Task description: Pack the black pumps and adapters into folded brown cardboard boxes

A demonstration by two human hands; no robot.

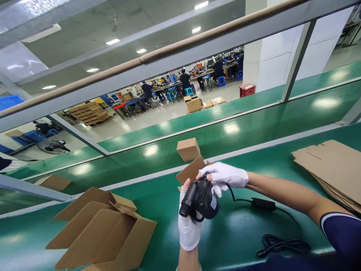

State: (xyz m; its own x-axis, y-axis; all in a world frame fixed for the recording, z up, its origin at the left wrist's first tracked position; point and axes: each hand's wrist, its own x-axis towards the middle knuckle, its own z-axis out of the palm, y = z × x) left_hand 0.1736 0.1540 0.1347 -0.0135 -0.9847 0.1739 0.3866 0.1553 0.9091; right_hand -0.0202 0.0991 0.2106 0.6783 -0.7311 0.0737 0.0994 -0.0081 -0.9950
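Note:
My left hand (190, 226), in a white fingertip-less glove, is wrapped round a black device (201, 199) with a round body and a short threaded tube. My right hand (224, 176), gloved the same way, pinches the device's black cable at its top. From there the cable runs right to a small black box (263, 204), then down to a coiled cord with a plug (278, 244) lying on the green surface. Just behind the device stands an open cardboard box (189, 171), partly hidden by my hands.
Several open cartons (113, 233) stand at the left. Flat cardboard sheets (332, 169) are stacked at the right. A closed box (188, 148) sits on the green belt (248, 128) behind a metal rail. People work at far benches.

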